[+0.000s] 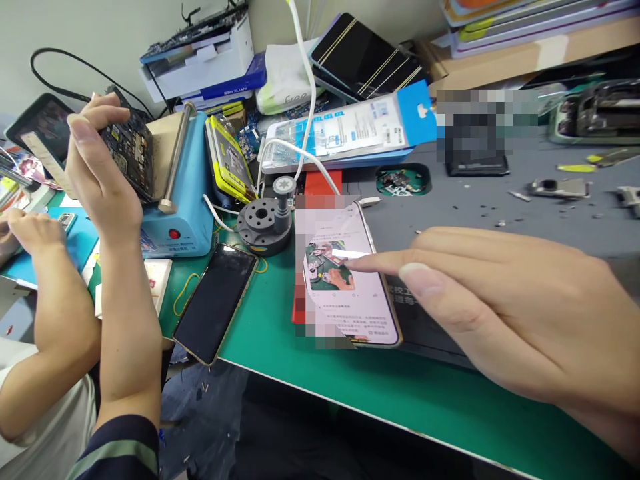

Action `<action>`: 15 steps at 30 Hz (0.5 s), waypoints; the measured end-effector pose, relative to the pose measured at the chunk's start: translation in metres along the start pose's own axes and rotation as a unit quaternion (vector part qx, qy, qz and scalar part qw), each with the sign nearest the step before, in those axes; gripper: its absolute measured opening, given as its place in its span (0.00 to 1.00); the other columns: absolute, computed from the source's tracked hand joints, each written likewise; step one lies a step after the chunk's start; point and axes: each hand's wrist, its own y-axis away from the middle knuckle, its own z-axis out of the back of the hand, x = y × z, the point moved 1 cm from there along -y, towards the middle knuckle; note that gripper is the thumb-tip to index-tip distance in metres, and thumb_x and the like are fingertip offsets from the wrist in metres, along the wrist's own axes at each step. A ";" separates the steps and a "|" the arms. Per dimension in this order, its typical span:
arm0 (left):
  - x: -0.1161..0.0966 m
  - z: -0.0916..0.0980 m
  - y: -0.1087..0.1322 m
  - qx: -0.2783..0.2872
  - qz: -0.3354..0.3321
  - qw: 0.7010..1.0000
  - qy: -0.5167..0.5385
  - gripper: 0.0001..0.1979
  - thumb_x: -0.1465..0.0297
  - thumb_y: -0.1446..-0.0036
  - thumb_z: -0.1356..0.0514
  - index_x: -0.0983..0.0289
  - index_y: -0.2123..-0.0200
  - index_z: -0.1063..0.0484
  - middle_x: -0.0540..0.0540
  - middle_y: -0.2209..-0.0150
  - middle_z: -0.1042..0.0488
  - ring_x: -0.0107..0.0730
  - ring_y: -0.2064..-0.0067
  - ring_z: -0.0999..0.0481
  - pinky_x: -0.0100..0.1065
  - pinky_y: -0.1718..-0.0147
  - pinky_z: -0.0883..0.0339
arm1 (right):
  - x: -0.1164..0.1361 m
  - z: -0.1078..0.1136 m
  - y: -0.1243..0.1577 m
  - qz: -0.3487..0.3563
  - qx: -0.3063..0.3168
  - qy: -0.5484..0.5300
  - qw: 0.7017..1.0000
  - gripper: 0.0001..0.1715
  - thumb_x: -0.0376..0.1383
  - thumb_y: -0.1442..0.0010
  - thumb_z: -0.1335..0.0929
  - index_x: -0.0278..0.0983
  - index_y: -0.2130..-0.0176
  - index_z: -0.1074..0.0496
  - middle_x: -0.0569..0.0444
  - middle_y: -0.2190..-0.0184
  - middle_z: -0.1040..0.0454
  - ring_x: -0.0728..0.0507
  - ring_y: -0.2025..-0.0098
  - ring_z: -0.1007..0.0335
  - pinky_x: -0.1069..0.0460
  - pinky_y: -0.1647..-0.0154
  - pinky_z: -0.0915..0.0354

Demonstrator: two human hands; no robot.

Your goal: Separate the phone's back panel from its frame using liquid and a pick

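A lit phone (360, 303) lies face up near the middle of the tabletop (270, 347), slanting over the near left part of a grey mat (425, 213). Its screen shows a picture between lines of text, and its left edge is pixelated. A red thing (323, 181) shows behind its top and along its left side.

The right hand (520, 300) reaches in from the right, its index finger stretched out to the screen; thumb and finger stand apart with nothing between them, and the other fingers are hidden. A white cable (370, 201) ends in a plug just beside the phone's top edge.

To the left, a dark phone (217, 303) lies on the tabletop. Beyond it stands a round grey stand (263, 223) with holes and a raised knob, and next to that a blue machine (200, 217) with a red button.

The left hand (103, 170) is raised before the blue machine, its fingers bent at the edge of an opened phone (131, 147) with bare circuitry; whether they are clamped on it I cannot tell. Farther left, another person's hand (37, 230) is over a blue sheet (23, 263).

On the mat, a small green board (400, 181) sits in an oval recess, with metal parts (560, 189) to its right. Behind are a blue-and-white packet (350, 130) and a pile of black panels (367, 57).
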 end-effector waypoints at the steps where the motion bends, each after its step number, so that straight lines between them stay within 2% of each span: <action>1: 0.000 0.000 0.000 -0.003 -0.006 1.000 0.000 0.47 0.34 0.22 0.59 0.69 0.47 0.18 0.61 0.45 0.18 0.47 0.32 0.18 0.66 0.17 0.41 | 0.000 0.000 -0.001 0.008 -0.004 -0.002 1.000 0.24 0.35 0.13 0.42 0.37 0.49 0.19 0.56 0.69 0.23 0.48 0.69 0.25 0.49 0.71 0.32; 5: -0.001 0.000 0.001 -0.008 -0.019 1.000 0.008 0.44 0.38 0.19 0.58 0.70 0.47 0.17 0.61 0.44 0.17 0.45 0.33 0.17 0.65 0.18 0.38 | 0.001 -0.001 -0.002 0.038 0.005 -0.011 0.999 0.26 0.36 0.13 0.43 0.35 0.49 0.18 0.55 0.68 0.21 0.49 0.69 0.25 0.49 0.72 0.30; 15: 0.003 0.001 0.001 0.006 -0.011 1.000 0.000 0.45 0.35 0.21 0.59 0.67 0.46 0.18 0.58 0.43 0.18 0.44 0.32 0.18 0.65 0.16 0.42 | -0.001 -0.002 -0.003 0.038 0.009 -0.005 0.999 0.29 0.36 0.13 0.44 0.34 0.49 0.16 0.54 0.70 0.22 0.49 0.71 0.25 0.49 0.74 0.30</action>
